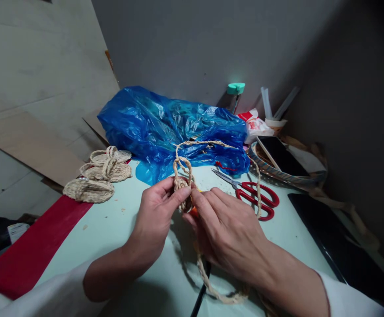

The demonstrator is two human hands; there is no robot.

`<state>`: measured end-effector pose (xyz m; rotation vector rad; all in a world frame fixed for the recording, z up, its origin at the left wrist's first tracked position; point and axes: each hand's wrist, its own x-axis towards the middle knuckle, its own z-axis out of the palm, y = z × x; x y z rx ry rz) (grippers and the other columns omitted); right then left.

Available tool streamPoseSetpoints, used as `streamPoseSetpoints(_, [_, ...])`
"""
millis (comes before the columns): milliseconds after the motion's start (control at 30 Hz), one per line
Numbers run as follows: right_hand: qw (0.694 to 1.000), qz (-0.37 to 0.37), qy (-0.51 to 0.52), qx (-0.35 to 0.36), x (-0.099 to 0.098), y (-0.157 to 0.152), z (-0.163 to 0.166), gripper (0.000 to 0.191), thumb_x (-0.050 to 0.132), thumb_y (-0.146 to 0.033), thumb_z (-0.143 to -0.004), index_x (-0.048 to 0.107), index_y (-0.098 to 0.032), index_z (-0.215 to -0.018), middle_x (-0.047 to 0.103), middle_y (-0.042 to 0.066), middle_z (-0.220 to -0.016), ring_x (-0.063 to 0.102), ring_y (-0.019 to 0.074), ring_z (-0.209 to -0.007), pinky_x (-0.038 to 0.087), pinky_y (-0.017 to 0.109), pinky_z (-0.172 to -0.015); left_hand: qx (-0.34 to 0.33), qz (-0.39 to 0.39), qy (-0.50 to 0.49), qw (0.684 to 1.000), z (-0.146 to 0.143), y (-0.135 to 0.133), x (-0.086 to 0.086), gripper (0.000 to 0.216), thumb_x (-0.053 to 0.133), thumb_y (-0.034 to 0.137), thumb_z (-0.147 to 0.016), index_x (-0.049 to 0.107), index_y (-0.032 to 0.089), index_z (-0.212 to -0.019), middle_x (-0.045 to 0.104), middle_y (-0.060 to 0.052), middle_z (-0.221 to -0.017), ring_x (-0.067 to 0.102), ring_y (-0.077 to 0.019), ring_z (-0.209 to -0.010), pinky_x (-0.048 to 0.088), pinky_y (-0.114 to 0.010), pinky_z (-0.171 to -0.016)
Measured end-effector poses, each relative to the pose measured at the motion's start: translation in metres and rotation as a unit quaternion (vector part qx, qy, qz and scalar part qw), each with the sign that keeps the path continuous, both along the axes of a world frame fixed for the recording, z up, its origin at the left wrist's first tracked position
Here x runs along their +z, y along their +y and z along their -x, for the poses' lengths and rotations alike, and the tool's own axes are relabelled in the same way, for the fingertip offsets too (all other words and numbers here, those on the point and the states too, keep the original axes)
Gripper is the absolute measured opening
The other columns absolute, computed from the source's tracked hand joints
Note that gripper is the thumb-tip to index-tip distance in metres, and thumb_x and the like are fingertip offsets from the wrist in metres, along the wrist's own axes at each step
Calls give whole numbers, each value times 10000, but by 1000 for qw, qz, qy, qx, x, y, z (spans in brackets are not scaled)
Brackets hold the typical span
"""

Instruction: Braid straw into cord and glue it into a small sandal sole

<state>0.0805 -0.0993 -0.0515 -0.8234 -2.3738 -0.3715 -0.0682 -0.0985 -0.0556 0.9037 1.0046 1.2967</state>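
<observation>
Though half covered by fingertips, plainly knotted: braided straw cord point(182, 176), held up at the centre of the frame. Pinched at the knot from the left by the left hand point(155, 215), thumb and forefinger pressed together on it. Gripped from the right by the right hand point(228, 229), fingers closed about the same knot, the two hands touching. Above the knot, looped up and over to the right in front of a crumpled blue plastic bag point(165, 123), then down past red-handled scissors point(257, 196) lying open just right of the hands. Below the hands, trailing toward the bottom edge in a loose curve. Underneath, a pale green tabletop point(112, 233), with a red strip point(30, 251) along its lower-left side and three coiled straw pieces point(96, 178) stacked at middle left. At right, a woven tray point(287, 176) holding a dark phone. Behind, a teal-capped bottle point(235, 89) against a grey wall, pale boards leaning at upper left. Something orange between the hands, mostly hidden, not identifiable. Right edge dark and hard to read; both forearms in white sleeves cut off by the bottom edge.
</observation>
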Motion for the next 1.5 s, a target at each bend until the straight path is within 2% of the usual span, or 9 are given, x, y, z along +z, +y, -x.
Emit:
streamPoseSetpoints(200, [972,192,132,26,8,0,-5,260,470,-169,-961,624,-61,-1141,679,101,-912,599,191,-770,458,307,-671,18,-11,-34,999,-1,1,6,86,736,221,-809,723,149,-855,711,-18,-824,610,-144,-789,473,-259,-808])
streamPoseSetpoints(300, [914,332,231,25,13,3,-7,216,492,-182,-969,649,-126,-1107,705,49,-938,642,151,-819,469,267,-749,16,-4,-61,998,-2,3,10,72,714,213,-827,720,145,-848,704,-17,-794,628,-147,-801,484,-252,-817])
streamPoseSetpoints(433, [799,519,302,29,13,10,-7,183,531,-300,-971,664,-185,-1024,673,-1,-849,615,143,-768,457,251,-683,-1,2,-83,997,-1,4,11,75,675,221,-868,707,154,-865,698,-19,-809,635,-143,-828,494,-223,-774])
streamPoseSetpoints(533, [760,555,337,34,11,12,-7,180,556,-343,-958,650,-190,-957,633,-14,-800,569,129,-704,429,238,-620,2,7,-97,995,-1,4,13,70,665,204,-873,702,147,-851,687,-19,-790,626,-129,-780,497,-207,-733])
streamPoseSetpoints(800, [950,227,213,-5,3,3,-5,161,518,-117,-928,634,-118,-816,568,21,-708,480,124,-621,350,263,-589,5,15,-96,995,-5,0,12,72,695,202,-858,711,148,-903,706,-22,-854,629,-133,-845,494,-237,-829])
streamPoseSetpoints(1033, [998,18,63,0,0,-3,-4,218,465,-43,-883,647,-92,-774,542,77,-698,383,185,-633,267,322,-569,-17,-9,-8,1000,-2,-2,11,138,747,220,-820,738,166,-946,723,-31,-890,641,-159,-917,484,-265,-862])
streamPoseSetpoints(1200, [995,43,75,58,14,1,-11,199,482,-106,-886,668,-83,-820,541,65,-678,383,174,-606,284,329,-561,-40,-6,-11,999,2,-5,17,75,752,234,-819,740,176,-865,721,-10,-837,628,-118,-787,487,-229,-765])
streamPoseSetpoints(1367, [961,171,205,78,25,11,-20,31,589,-151,-922,603,-124,-917,589,29,-779,525,128,-696,421,260,-641,-56,12,-48,997,1,-6,22,121,762,217,-802,761,164,-910,729,-33,-841,659,-160,-849,502,-272,-827])
streamPoseSetpoints(1500, [914,309,253,77,31,19,-29,496,719,-258,-871,504,-162,-1307,622,73,-1167,601,166,-1030,492,286,-895,-99,10,-43,994,-1,-9,22,119,732,235,-836,761,161,-924,728,-45,-882,668,-166,-891,501,-266,-857])
